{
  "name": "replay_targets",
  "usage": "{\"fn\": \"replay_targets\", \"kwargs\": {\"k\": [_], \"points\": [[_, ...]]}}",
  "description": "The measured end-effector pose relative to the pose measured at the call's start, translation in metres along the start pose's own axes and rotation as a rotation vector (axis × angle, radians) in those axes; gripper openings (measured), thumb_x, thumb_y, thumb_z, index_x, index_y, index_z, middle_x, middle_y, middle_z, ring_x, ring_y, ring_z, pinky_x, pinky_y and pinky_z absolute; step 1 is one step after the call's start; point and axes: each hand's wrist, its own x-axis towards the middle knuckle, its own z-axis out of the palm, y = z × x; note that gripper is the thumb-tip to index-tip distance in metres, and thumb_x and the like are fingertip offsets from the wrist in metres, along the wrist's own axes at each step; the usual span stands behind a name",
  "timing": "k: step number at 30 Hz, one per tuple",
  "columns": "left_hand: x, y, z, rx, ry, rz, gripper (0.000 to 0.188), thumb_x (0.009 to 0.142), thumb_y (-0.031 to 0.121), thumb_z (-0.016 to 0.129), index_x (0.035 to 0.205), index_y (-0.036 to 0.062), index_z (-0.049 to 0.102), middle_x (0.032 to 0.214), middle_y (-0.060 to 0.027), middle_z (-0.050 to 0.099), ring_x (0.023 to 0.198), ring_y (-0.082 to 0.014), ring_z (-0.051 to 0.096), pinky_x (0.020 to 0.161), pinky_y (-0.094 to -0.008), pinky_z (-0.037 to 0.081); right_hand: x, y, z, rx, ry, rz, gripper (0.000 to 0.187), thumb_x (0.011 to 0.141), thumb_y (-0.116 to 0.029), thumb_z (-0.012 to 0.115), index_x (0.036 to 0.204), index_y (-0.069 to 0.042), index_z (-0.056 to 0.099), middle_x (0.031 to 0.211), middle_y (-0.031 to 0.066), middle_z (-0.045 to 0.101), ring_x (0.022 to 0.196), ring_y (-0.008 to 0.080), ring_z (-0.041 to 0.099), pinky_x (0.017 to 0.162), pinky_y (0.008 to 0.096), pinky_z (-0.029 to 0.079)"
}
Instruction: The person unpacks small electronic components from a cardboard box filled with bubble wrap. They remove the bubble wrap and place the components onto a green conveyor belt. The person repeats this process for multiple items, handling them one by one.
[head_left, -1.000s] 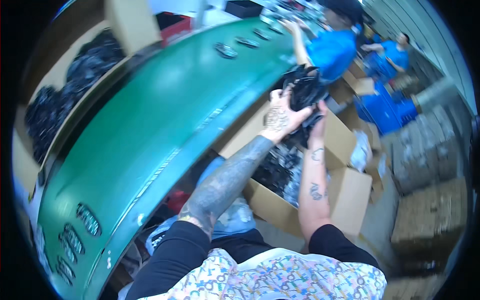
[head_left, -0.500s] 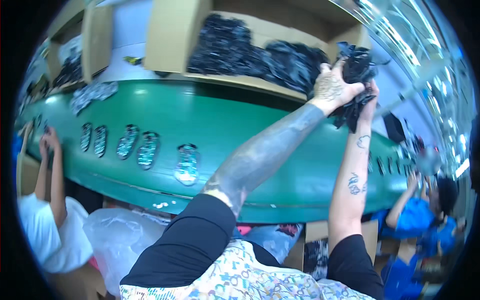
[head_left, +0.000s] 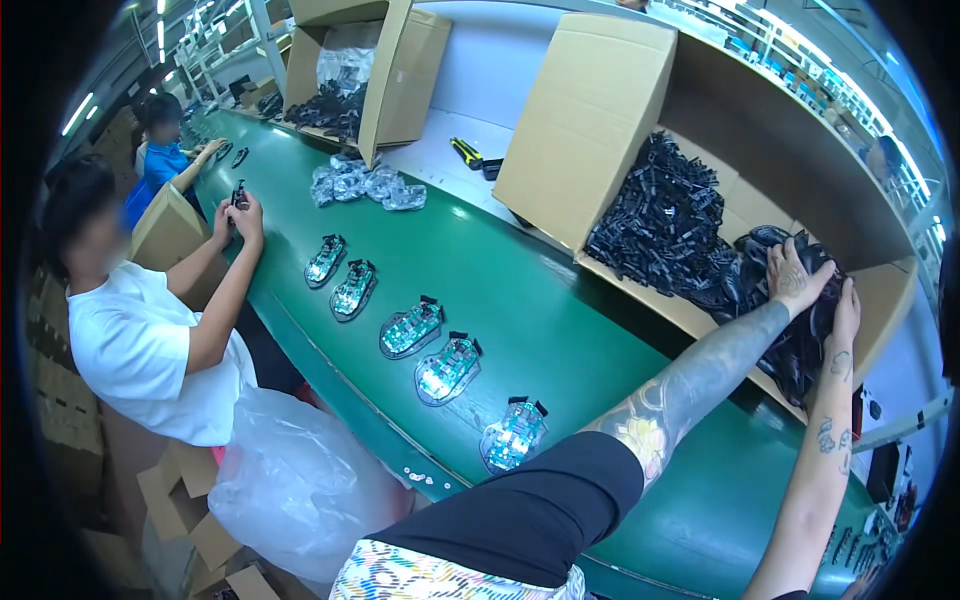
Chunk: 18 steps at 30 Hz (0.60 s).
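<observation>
- Nearest, five circuit boards lie on the green tabletop; the black left sleeve is best kept off the closest one.
- Further out, the left hand spreads over glossy black parts, the right hand against their right side; I can't tell whether either grip is closed.
- Those parts are at the right end of a cardboard box; cupping them low, from both sides, should limit spills.
- Off left, a co-worker in white holds a small dark piece.
</observation>
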Motion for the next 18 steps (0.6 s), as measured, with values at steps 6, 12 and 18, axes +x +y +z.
{"fn": "replay_targets", "kwargs": {"k": [6,12,18], "points": [[-0.019,-0.041,-0.004,0.341,0.005,0.346,0.078,0.086,0.046,0.056,0.141,-0.005,0.035,0.152,-0.0319,0.015,0.144,-0.0449,0.006,0.116,-0.0526,0.011,-0.036,0.025,0.016,-0.878,0.083,-0.471,0.047,0.099,-0.039,0.042,0.133,-0.008,0.054,0.129,0.0271,0.054,0.122,0.0404,0.05,0.103,0.045,0.039],[-0.036,-0.03,-0.017,0.422,0.099,0.632,0.076,0.086,0.047,0.058,0.14,-0.0024,0.039,0.151,-0.0318,0.017,0.142,-0.046,0.013,0.114,-0.0539,0.016,-0.077,-0.025,-0.001,-0.893,0.097,-0.601,0.045,0.098,-0.034,0.049,0.131,-0.005,0.053,0.13,0.0238,0.054,0.123,0.0392,0.049,0.106,0.0442,0.036],[-0.128,-0.012,-0.05,0.383,-0.095,0.899,0.077,0.081,0.041,0.068,0.14,0.0026,0.038,0.15,-0.032,0.017,0.139,-0.0501,0.016,0.112,-0.0555,0.02,-0.277,-0.085,-0.071,-0.736,0.206,-0.584,0.042,0.092,-0.021,0.061,0.13,-0.005,0.053,0.137,0.0175,0.048,0.129,0.033,0.043,0.108,0.0418,0.033]]}}
